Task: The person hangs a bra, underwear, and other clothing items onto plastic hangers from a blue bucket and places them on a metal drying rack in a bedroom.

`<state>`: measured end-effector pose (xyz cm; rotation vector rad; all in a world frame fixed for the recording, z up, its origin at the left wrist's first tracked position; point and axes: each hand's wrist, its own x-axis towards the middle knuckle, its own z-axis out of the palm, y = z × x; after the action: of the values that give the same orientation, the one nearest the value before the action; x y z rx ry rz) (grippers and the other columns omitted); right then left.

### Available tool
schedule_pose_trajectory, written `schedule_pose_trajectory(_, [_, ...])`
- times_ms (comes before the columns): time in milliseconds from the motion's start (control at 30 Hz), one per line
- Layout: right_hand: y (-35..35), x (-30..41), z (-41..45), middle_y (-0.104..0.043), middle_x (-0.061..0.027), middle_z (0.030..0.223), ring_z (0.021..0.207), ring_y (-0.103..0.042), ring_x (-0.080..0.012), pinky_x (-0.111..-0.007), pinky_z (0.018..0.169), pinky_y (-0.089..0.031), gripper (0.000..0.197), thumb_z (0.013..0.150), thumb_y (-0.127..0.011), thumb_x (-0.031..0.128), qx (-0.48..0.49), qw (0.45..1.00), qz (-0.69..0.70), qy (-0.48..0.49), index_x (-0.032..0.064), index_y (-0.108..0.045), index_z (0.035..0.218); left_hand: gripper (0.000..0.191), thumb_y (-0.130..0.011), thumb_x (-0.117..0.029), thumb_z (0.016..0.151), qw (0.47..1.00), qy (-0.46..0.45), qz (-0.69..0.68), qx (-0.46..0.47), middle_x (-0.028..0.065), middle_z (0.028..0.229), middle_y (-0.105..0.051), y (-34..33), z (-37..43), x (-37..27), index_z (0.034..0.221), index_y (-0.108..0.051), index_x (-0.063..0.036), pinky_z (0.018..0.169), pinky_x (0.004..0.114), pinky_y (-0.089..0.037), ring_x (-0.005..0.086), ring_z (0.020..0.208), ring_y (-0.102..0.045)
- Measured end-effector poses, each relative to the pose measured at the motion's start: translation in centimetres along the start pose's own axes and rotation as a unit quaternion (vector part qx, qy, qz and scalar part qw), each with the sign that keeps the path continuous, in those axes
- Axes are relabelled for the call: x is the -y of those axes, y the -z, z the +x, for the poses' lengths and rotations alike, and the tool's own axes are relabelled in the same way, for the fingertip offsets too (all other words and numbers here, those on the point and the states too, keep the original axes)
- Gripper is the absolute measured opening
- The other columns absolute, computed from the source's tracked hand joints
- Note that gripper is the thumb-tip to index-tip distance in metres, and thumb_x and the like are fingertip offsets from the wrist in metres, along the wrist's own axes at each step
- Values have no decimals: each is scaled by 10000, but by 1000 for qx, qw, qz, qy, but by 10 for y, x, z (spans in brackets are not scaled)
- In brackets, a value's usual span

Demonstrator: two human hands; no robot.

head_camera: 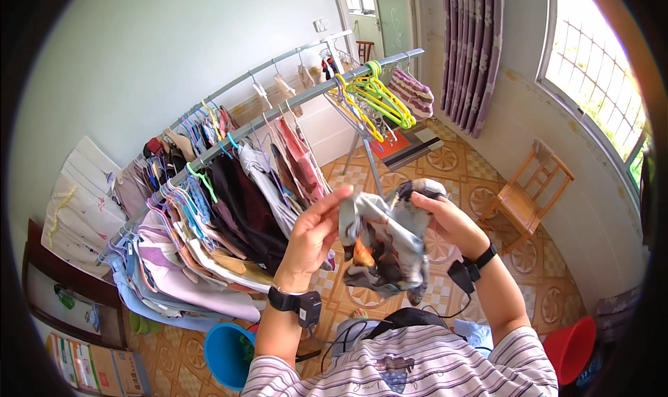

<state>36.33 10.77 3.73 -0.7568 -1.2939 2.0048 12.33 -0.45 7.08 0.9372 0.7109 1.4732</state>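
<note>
A small crumpled garment (389, 240) in grey and white, printed with dark and orange patches, hangs between my hands in front of my chest. My left hand (311, 235) pinches its upper left edge between thumb and fingers. At the upper right, my right hand (453, 223) grips a bunched part of the cloth, the thumb on top. The garment is slightly blurred, and its exact kind is unclear. Beyond my left hand, clothes on hangers, among them a dark garment (242, 214) and a pink one (298, 157), hang from a metal rail (308, 94).
Yellow hangers (360, 112) and green hangers (389, 104) hang at the rail's far end. A second rail (271, 63) runs along the wall. A wooden chair (524, 198) stands right, below a barred window (595, 58). A blue bucket (222, 358) and a red bucket (571, 347) flank me.
</note>
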Motion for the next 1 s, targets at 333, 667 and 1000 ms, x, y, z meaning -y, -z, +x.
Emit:
schedule_pose_trajectory(333, [-77,6,-16,-531,-7,948,850,-488,-90,-251,783,-431,409,909,-622,211,-43,951,-192,240,0,-445,1211,365,-523,33,899,967,-173,172,71,52,1174,-619,-55,65,-13,1256,-557,-40,869,255,-472,113,1000,-586])
schedule_pose_trajectory(667, [-63,55,7,-526,64,873,826,-451,-28,-203,749,-410,145,975,-496,133,-39,957,-148,245,15,-556,1034,400,-748,-297,775,863,-189,464,73,85,1051,-468,-5,103,-10,1050,-589,-54,862,312,-422,199,1007,-492])
schedule_pose_trajectory(1000, [-64,79,9,-526,31,785,709,-441,-68,-261,663,-418,195,834,-704,142,4,961,-184,208,17,-573,904,203,-593,-205,910,893,38,424,150,3,720,-578,-3,55,15,974,-601,-12,620,254,-437,64,681,-536])
